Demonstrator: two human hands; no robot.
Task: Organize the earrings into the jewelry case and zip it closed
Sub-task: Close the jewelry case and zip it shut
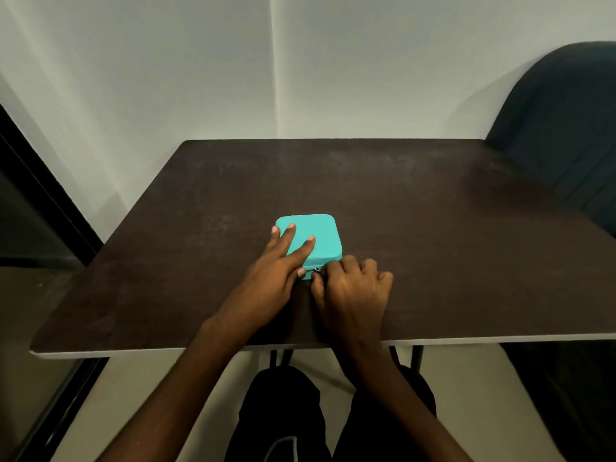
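A small square turquoise jewelry case (318, 231) lies with its lid down on the dark table (416, 211), near the front middle. My left hand (278, 271) presses flat on the lid, fingers straight and spread, thumb against the front side. My right hand (350, 288) sits at the case's front right corner with curled fingers pinching the small metal zipper pull (316, 270). No earrings show anywhere; the inside of the case is hidden.
A dark teal chair (563, 135) stands at the table's far right corner. White walls close off the back. A dark frame (43, 201) runs along the left. My legs in black trousers (283, 418) are under the front edge.
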